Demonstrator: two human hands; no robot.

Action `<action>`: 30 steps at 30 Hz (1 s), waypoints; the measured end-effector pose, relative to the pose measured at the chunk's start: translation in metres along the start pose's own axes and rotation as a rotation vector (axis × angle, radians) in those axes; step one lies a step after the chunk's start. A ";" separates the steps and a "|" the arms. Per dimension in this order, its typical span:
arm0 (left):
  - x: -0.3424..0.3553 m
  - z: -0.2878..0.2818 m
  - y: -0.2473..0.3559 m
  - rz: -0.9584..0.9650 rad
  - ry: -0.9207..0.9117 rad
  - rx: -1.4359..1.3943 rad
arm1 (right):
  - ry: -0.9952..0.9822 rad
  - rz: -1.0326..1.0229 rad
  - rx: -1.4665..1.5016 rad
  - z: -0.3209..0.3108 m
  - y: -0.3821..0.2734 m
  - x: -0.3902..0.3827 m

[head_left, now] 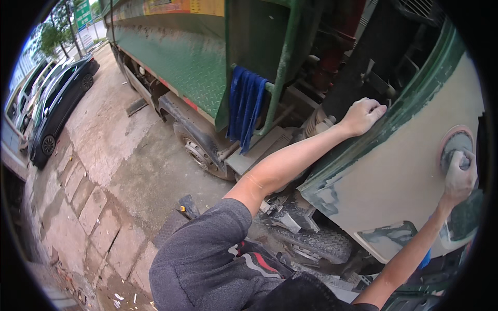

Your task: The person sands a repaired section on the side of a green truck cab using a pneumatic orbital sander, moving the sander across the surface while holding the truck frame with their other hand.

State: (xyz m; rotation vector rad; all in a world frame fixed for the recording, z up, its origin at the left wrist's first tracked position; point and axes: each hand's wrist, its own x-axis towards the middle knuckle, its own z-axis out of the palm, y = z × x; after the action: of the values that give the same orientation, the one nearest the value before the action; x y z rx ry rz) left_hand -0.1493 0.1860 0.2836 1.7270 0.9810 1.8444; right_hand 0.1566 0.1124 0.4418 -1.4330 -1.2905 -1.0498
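The yard has worn concrete ground (140,166), with a dark parked car (62,101) at far left; a green truck body (181,67) stands behind the work, and a blue cloth (246,101) hangs beside it; the pale panel (394,173), which I watch from my remote place, fills the right side. My right hand (459,179) grasps the round pad (456,140) from its back; this pad lies against the pale panel, toward the right of my view; my left hand (364,116) is at the green edge (433,78) with fingers bent, but I cannot tell if it grips. The step looks to me like smoothing the pale coat; to do it well, I should hold the pad flat, press lightly and evenly, and make wide strokes which overlap; near the green edge and the grey-green inset (389,236) I should press less, because a tilted rim could perhaps cut a groove.
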 end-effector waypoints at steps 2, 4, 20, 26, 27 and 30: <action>-0.001 -0.021 -0.025 0.073 0.056 0.066 | 0.050 -0.150 0.198 -0.005 -0.069 -0.048; -0.002 0.002 -0.027 0.018 0.028 -0.089 | 0.064 -0.186 0.182 -0.024 -0.083 -0.081; -0.004 0.032 -0.006 0.031 0.261 -0.116 | 0.213 -0.133 0.248 -0.027 -0.021 0.001; -0.001 0.041 -0.011 0.045 0.348 -0.159 | 0.163 -0.175 0.235 -0.022 -0.028 -0.058; -0.001 0.040 -0.014 0.044 0.372 -0.117 | 0.088 -0.206 0.262 -0.020 -0.041 -0.100; -0.001 0.046 -0.011 0.091 0.334 -0.105 | -0.035 -0.342 0.269 -0.018 -0.045 -0.175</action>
State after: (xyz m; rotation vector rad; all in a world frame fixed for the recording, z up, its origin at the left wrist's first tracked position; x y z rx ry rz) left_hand -0.1063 0.2017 0.2737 1.4525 0.9189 2.2511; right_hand 0.0957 0.0578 0.2792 -1.0556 -1.6735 -1.0245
